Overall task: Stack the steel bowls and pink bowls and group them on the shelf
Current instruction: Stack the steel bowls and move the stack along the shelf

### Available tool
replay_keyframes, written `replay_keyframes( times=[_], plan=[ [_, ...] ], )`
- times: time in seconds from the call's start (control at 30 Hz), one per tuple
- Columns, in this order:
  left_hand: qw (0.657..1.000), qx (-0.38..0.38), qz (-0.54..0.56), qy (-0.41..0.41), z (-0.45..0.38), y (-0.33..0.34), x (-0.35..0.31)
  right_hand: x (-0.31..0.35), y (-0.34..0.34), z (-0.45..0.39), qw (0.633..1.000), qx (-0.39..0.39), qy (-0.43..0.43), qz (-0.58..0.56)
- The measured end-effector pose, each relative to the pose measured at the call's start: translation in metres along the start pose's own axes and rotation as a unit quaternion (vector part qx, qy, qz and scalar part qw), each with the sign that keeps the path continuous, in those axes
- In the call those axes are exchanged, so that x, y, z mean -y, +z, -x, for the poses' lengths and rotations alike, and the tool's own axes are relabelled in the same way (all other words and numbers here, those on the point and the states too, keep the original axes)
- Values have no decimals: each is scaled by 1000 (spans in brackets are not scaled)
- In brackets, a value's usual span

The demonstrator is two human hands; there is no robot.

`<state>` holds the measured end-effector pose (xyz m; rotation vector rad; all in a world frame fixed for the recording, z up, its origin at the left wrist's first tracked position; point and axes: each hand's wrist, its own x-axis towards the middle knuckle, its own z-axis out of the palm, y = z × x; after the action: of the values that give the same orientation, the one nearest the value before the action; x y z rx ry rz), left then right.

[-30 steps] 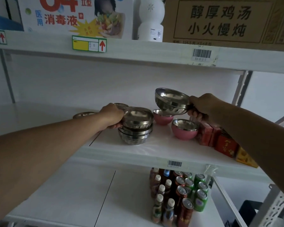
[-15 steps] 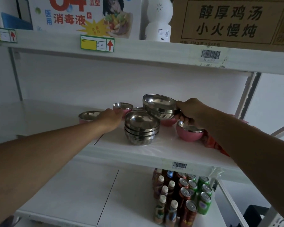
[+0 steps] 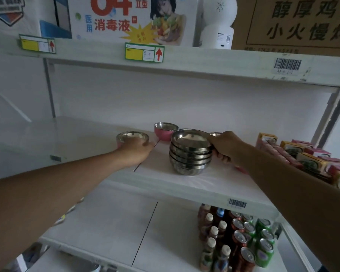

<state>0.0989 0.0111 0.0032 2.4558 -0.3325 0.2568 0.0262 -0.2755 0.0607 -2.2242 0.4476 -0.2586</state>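
A stack of several steel bowls (image 3: 189,154) stands on the middle shelf (image 3: 185,185). My right hand (image 3: 225,148) grips the rim of the top steel bowl at the stack's right side. My left hand (image 3: 134,152) closes on the near side of a pink bowl (image 3: 132,136) left of the stack. A second pink bowl (image 3: 165,130) sits behind, between them. The rim of another bowl (image 3: 215,133) shows behind my right hand, and a bit of pink (image 3: 241,170) peeks out under my right wrist.
Red and yellow cartons (image 3: 302,156) line the shelf's right end. The lower shelf holds bottles and cans (image 3: 238,238) at the right. The upper shelf carries a printed box (image 3: 130,18), a white appliance (image 3: 217,22) and a brown carton (image 3: 294,24).
My right hand carried the steel bowl left and down onto the stack. My left hand left the stack and moved left to the pink bowl.
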Motion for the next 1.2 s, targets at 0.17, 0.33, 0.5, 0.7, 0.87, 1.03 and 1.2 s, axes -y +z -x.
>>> replay_keyframes(
  times=[0.17,0.33,0.5,0.7,0.87,1.03,1.2],
  plan=[
    [999,15,16,47,-2,5,-1,-11,-2,-1,1000,-8,6,19],
    [997,41,-15,59,-9,6,1,-27,-15,-1,998,-20,2,64],
    [991,74,-72,80,-16,9,12,-45,-16,3,996,43,-9,73],
    [982,118,-97,110,-24,3,19,-49,-11,10,997,66,27,43],
    [981,127,-76,126,-33,10,25,-54,-7,9,997,19,22,69],
    [981,124,-63,136,-46,22,29,-64,-8,6,999,9,39,22],
    [980,108,-59,158,-69,33,22,-63,-3,-15,999,16,24,24]
  ],
)
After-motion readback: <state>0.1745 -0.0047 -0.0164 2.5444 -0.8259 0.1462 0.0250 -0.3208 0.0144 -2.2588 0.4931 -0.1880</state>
